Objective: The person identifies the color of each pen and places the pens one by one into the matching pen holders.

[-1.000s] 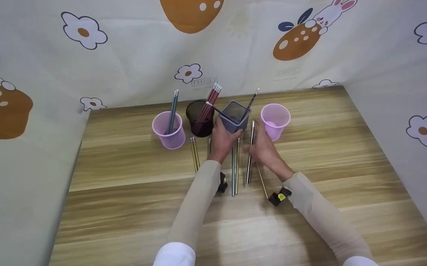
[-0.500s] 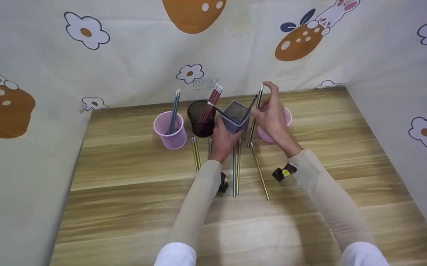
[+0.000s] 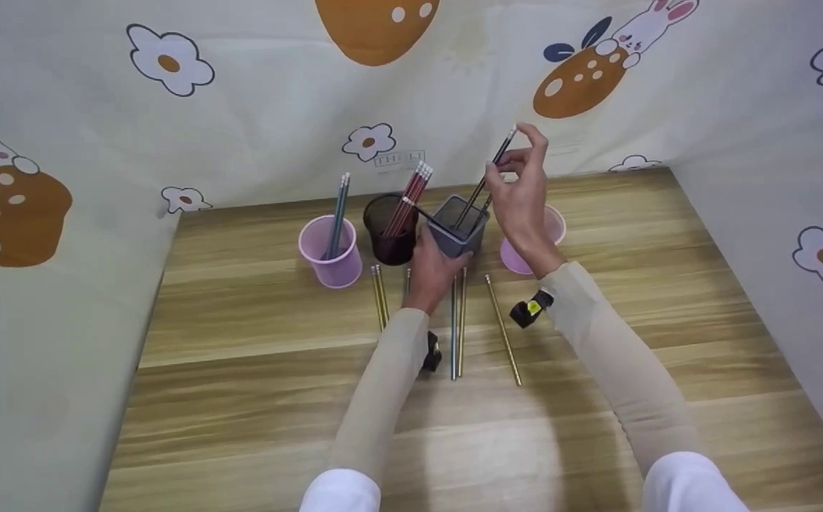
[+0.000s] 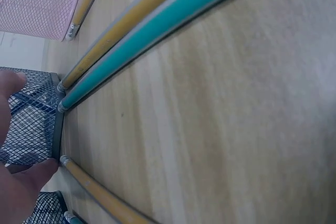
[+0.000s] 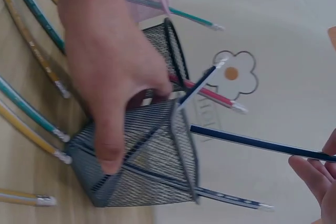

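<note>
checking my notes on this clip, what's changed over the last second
The right hand has lifted the dark pencil from beside the square mesh holder, bringing its lower end left to the holder's mouth. Nothing was visibly let go. The left hand still grips the holder, and the rightmost gold pencil lies where it did.

On the table (image 3: 240,419), pencils (image 3: 503,331) lie before four holders (image 3: 474,242).
</note>
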### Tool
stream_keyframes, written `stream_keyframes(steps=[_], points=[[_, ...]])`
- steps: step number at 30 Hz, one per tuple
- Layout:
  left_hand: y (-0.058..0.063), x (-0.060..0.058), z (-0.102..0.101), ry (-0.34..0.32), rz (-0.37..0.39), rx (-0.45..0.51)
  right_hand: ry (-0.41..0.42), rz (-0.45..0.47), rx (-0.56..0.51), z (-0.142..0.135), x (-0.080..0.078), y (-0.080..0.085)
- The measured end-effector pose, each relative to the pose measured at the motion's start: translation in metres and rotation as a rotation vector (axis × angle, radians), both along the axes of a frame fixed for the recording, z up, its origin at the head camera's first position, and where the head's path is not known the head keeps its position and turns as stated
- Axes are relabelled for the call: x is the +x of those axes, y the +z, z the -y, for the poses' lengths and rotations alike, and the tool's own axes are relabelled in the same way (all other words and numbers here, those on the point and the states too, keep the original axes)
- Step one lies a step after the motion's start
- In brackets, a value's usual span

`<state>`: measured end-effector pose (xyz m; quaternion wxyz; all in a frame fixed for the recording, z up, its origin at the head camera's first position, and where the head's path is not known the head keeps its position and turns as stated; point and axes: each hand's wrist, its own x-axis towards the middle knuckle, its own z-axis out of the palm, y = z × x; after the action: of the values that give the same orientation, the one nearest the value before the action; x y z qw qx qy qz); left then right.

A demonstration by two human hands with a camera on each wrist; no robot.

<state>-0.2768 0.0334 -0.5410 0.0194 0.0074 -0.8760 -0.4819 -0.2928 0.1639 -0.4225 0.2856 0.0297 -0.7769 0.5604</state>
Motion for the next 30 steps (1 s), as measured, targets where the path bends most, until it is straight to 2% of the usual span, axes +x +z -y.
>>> stream_keyframes(steps=[4,9,17,19,25,30], points=[[-0.002,0.0,0.0,-0.008,0.002,0.014,0.014,0.08,0.061,0.002,0.0,-0.016],[-0.003,0.0,0.001,-0.011,-0.018,0.022,-0.003,0.152,0.084,0.001,0.0,-0.032],[-0.003,-0.001,-0.001,-0.011,-0.035,0.015,-0.016,0.257,0.082,-0.006,0.0,-0.041],[-0.003,-0.001,-0.001,-0.011,-0.034,0.017,-0.022,0.247,0.104,-0.007,0.001,-0.04],[-0.004,0.0,-0.001,-0.011,-0.029,0.012,-0.068,0.136,0.183,-0.011,0.0,-0.036],[-0.006,0.002,0.001,-0.016,-0.032,0.0,-0.062,0.134,0.206,-0.017,0.002,-0.036]])
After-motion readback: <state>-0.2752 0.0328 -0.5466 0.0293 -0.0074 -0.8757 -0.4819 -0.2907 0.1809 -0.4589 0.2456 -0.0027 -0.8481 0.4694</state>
